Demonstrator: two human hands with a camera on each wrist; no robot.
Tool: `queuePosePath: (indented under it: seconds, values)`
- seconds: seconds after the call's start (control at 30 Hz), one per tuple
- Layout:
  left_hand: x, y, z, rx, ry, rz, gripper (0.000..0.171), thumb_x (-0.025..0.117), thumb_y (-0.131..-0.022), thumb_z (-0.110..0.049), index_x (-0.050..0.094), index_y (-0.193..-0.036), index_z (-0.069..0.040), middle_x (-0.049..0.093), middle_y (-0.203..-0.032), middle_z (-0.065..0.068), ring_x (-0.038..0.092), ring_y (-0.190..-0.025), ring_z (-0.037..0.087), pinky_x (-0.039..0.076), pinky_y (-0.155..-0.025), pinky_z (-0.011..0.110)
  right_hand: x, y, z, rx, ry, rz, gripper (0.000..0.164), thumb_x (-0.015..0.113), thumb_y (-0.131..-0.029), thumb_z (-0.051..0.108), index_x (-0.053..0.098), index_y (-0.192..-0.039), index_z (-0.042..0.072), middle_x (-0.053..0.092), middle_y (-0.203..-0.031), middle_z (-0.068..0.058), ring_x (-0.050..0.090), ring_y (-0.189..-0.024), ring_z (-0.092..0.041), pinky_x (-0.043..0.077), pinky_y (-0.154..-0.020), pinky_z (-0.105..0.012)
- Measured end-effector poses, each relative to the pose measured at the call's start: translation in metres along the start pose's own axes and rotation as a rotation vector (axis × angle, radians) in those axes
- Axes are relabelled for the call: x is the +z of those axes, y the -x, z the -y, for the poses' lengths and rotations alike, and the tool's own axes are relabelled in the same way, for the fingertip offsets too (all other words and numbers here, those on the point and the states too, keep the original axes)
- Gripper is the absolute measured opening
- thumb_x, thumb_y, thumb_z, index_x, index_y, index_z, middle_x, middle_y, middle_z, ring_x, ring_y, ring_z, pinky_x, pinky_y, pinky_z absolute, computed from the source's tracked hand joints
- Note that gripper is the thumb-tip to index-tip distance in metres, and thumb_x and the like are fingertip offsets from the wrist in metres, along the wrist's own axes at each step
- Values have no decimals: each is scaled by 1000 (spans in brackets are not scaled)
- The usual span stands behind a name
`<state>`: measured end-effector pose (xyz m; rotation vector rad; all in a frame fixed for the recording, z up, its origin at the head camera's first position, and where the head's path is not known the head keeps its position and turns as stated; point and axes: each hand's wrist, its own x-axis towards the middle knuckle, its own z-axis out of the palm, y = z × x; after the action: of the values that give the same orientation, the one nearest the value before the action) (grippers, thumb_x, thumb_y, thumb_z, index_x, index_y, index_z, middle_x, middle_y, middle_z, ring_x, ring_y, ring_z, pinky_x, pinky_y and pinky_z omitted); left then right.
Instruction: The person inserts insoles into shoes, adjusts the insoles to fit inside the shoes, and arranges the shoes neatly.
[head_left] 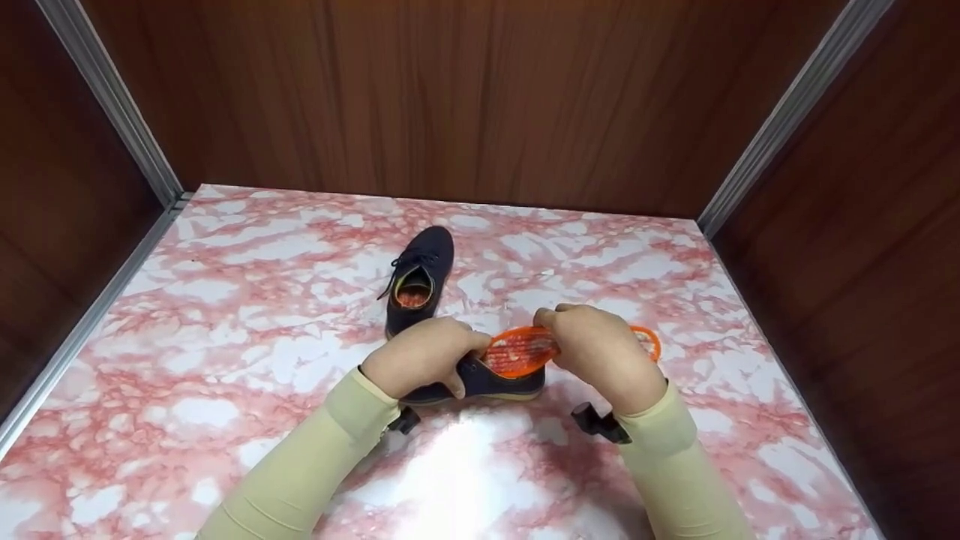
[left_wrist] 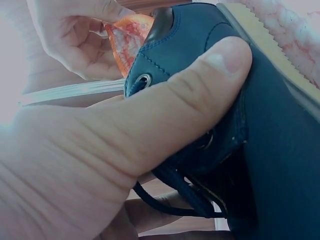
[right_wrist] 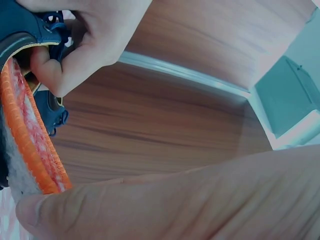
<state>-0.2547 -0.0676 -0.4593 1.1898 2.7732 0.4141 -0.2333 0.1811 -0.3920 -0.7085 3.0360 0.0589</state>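
Note:
My left hand (head_left: pixel 424 356) grips a dark navy lace-up shoe (head_left: pixel 510 385) on its side near the laces, thumb pressed on the upper in the left wrist view. In the right wrist view a finger of that hand reaches inside the shoe's opening. My right hand (head_left: pixel 600 356) pinches an insole (head_left: pixel 520 352) with an orange stitched edge, a red-and-white patterned top and a fuzzy grey underside (right_wrist: pixel 20 165). One end of the insole meets the shoe's opening; how far it goes in is hidden. The other end sticks out past my right hand.
A second navy shoe (head_left: pixel 435 247) lies just beyond, toe pointing away, with a reddish insole (head_left: pixel 412 298) inside. Both stand on a pink-and-white marbled surface (head_left: pixel 225 337). Brown wood-grain panels (head_left: pixel 450 97) with metal edge strips enclose the back and both sides.

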Motion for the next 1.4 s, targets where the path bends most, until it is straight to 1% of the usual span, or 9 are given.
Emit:
queuePosePath:
  seconds: [0.07,0.2,0.27,0.33,0.5,0.8,1.03,1.2,1.4]
  values:
    - [0,0,0,-1,2,0,50,103,-70,-21,71,-107,-20,79,-103,-2,76,-96,21,62,-90,41,0,0,0,2,-5,16,44,89,-86,3,75,-125,14,78,-106,-11,77,-91,-30,65,-78,-50]
    - [0,0,-1,0,5,-3,49,103,-69,-20,70,-105,-20,78,-101,-1,75,-94,21,61,-89,42,-1,-1,0,2,-8,51,56,94,-83,7,72,-133,16,78,-112,-12,77,-95,-31,65,-80,-51]
    - [1,1,-1,2,8,-4,49,103,-69,-19,70,-104,-19,77,-100,-1,74,-93,21,61,-89,42,-1,-1,0,2,-8,61,59,95,-82,9,71,-135,17,78,-115,-12,77,-96,-32,64,-80,-53]
    - [1,1,-1,3,5,-4,49,104,-69,-20,69,-104,-19,77,-99,-1,73,-93,21,61,-88,42,-1,0,0,-1,-5,61,58,95,-82,10,71,-135,17,79,-114,-11,78,-96,-33,64,-80,-54]
    - [2,1,-1,-2,8,0,49,104,-69,-21,69,-104,-20,76,-99,-1,72,-92,20,60,-88,41,0,1,-2,-20,11,48,48,93,-85,13,71,-128,15,79,-108,-11,77,-92,-33,64,-77,-54]
    - [1,-1,1,-8,-11,-9,49,104,-69,-20,67,-102,-19,75,-99,0,72,-94,20,60,-88,42,0,1,0,-56,33,5,45,93,-86,15,70,-125,14,77,-104,-12,77,-87,-33,64,-75,-52]
    - [0,-1,1,2,-20,-10,49,104,-69,-20,64,-98,-17,71,-94,0,69,-89,20,56,-83,39,0,1,2,-73,33,-12,42,93,-87,14,70,-122,14,77,-102,-12,77,-86,-32,64,-73,-51]
    - [-1,0,0,2,-3,-5,48,103,-71,-19,63,-97,-17,68,-91,0,66,-85,19,52,-80,37,-1,0,-1,-58,12,0,45,94,-85,15,70,-123,14,78,-103,-10,77,-86,-32,63,-74,-53]
    - [-1,0,1,11,-18,-10,48,103,-71,-19,64,-100,-17,70,-94,0,68,-88,20,55,-82,38,-6,0,-5,-6,-7,35,47,93,-85,13,72,-127,16,78,-106,-10,76,-89,-32,62,-73,-59]
